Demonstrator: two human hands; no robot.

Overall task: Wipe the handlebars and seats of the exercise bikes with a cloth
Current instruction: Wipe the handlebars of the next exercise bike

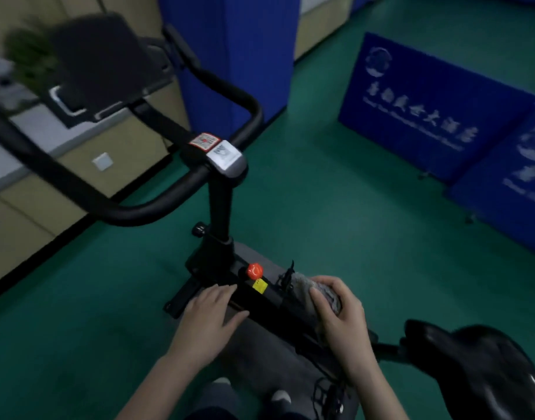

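A dim room with a green floor (320, 192), beige cabinets along the left wall and blue padded panels (411, 110) with white lettering propped at the right. Seen from above, a person stands over a black exercise bike.

The right hand (340, 319) has its fingers (345, 291) curled and clamped round a bunched grey cloth (302, 286), with the thumb pressed across it. The cloth is low down over the bike's frame bar (260, 301), just behind a red knob (254, 270) and a yellow sticker (259, 287). The left hand (208, 310) holds nothing. Its fingers (227, 291) lie straight and slightly apart, flat on the frame bar beside the knob.

Further out, the glossy black seat (484, 368) sits at lower right, near the right wrist and apart from it. Ahead, a post rises to the looped black handlebars (157, 207), with a dark console (108, 65) above them. The cloth touches neither the seat nor the handlebars.

The cloth looks soft, light and floppy, so it is probably best kept wadded in the palm to give a firm pad. The handlebar tube looks stiff and rounded, and wrapping the cloth round it and sliding along should suit it. The seat looks smooth and perhaps slippery, and would likely take broad flat strokes while the free hand steadies the frame.
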